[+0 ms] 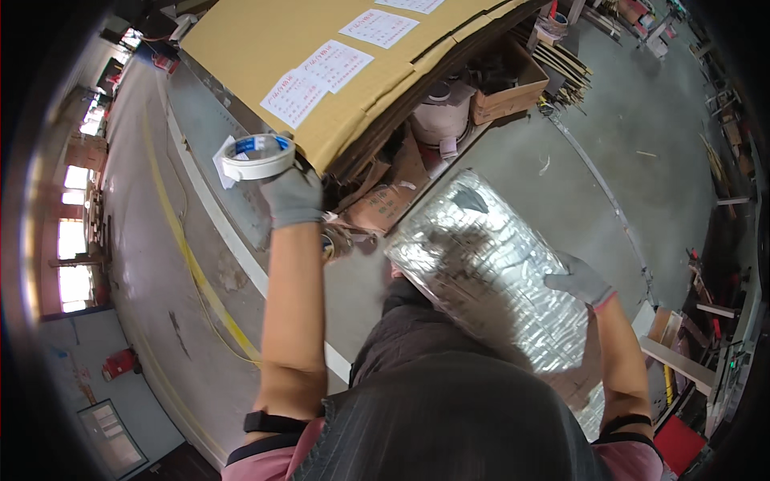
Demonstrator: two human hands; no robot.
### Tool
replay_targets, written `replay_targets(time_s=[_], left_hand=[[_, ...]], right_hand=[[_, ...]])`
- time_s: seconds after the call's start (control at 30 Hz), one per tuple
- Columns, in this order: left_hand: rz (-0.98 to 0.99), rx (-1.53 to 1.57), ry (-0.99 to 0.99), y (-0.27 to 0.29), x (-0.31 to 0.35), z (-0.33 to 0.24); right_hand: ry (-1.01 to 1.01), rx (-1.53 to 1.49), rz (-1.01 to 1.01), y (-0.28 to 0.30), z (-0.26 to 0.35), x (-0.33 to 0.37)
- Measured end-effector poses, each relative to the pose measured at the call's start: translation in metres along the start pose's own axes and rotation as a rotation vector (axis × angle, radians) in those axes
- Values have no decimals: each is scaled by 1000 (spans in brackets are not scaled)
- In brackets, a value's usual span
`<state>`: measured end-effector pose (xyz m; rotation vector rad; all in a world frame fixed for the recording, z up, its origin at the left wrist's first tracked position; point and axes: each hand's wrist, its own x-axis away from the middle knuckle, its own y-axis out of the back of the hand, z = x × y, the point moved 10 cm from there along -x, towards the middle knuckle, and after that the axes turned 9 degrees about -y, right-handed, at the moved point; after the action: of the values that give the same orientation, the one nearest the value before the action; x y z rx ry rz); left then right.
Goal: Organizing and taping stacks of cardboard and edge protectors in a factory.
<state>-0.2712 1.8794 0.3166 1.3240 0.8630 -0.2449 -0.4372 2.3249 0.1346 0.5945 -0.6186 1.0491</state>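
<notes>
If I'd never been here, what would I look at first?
Probably the shiny foil-covered panel right of centre, with the gloved right hand at its edge. Next, the roll of tape in the gloved left hand. Then the tan cardboard at the top, with white labels on it.

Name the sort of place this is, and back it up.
Most likely a workshop or factory floor: a long yellow line marks the smooth grey floor, flat tan cardboard sheets lie stacked, and a bundle of thin wooden sticks sits beside an open brown cardboard box.
</notes>
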Motion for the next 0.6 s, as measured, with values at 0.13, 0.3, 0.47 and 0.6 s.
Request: replay_targets(time_s=[0.13, 0.3, 0.47, 0.6], left_hand=[[-401, 968, 681, -25, 50, 56], [-99, 915, 450, 1, 14, 44], [126, 958, -16, 8, -56, 39], [422, 860, -277, -2, -70, 33]], right_hand=[[-2, 273, -290, -8, 80, 9], [590, -502, -66, -94, 229, -39], [410, -1179, 564, -189, 254, -158], [322, -1324, 596, -221, 276, -178]])
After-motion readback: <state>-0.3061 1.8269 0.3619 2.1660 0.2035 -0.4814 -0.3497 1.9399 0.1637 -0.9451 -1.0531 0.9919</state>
